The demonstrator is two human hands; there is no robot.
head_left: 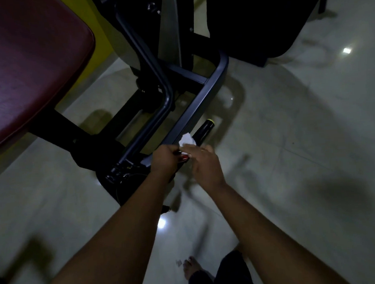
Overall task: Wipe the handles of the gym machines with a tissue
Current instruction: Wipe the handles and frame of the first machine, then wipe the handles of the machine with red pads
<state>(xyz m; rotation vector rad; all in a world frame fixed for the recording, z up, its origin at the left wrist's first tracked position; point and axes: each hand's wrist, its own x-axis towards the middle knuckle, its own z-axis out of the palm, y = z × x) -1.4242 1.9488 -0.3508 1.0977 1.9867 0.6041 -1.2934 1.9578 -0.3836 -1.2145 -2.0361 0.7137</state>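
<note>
Dim, soft frame; lamp glare spots on the glossy floor, edges bowed and dark.

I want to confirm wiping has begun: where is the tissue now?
Head view, just right of centre: the white tissue lies against the black handle, held by the right hand, with the left hand close beside it.

White tissue standing out against a black handle, a yellow ring circling the handle's tip, dark red seat pad lying plain, dark grey frame tube, yellow panel showing behind, pale grey floor gleaming, red polish glinting on a nail of the left hand.
</note>
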